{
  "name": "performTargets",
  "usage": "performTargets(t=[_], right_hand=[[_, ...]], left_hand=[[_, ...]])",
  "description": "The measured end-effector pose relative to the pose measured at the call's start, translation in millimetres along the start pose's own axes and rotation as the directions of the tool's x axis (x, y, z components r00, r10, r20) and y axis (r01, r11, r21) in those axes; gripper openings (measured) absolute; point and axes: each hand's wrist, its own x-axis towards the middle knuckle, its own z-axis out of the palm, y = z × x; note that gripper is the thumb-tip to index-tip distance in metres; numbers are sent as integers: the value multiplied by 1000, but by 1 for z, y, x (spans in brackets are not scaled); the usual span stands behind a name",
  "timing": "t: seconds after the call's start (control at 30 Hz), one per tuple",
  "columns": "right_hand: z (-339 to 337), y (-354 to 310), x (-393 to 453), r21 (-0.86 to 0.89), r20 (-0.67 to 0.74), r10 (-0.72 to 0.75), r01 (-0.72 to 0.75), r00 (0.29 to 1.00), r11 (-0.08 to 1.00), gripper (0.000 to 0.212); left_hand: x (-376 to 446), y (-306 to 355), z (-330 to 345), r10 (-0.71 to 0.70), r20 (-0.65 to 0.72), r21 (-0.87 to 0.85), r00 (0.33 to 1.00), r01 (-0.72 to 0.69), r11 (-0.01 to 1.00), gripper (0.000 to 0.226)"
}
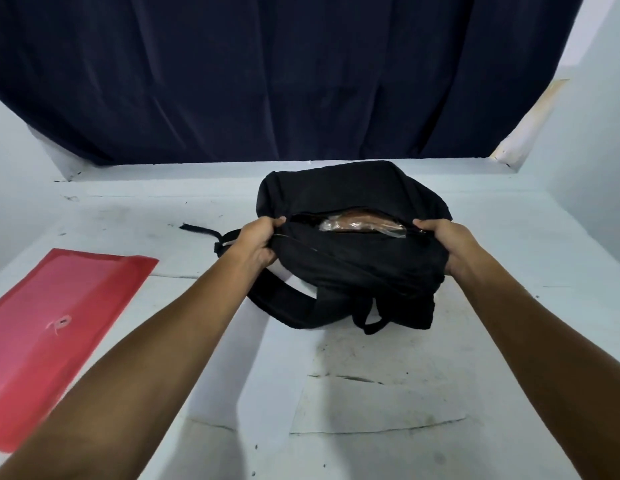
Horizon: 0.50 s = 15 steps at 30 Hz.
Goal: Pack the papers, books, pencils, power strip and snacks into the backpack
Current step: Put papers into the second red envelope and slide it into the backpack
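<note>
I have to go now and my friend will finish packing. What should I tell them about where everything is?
Left hand: gripping the left end of the black backpack's open zipper mouth.
Right hand: gripping the right end of the same opening.
The backpack lies on the white table, straps toward you.
Done: a snack in a clear wrapper shows inside the opening. Whatever else is inside is hidden.
Left: a red folder lies flat on the table to the left, outside the bag. No books, pencils or power strip are in view on the table. The zipper is not closed yet.
</note>
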Motion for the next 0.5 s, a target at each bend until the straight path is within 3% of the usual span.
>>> performTargets(t=[0.4, 0.5], right_hand=[[-109, 1, 1, -12, -235, 15, -18, 972, 1000, 36], [-120, 11, 11, -63, -265, 10, -27, 964, 998, 46]], left_hand=[[16, -65, 91, -106, 151, 74, 983, 96, 993, 11], [21, -75, 91, -125, 170, 154, 978, 99, 983, 31]])
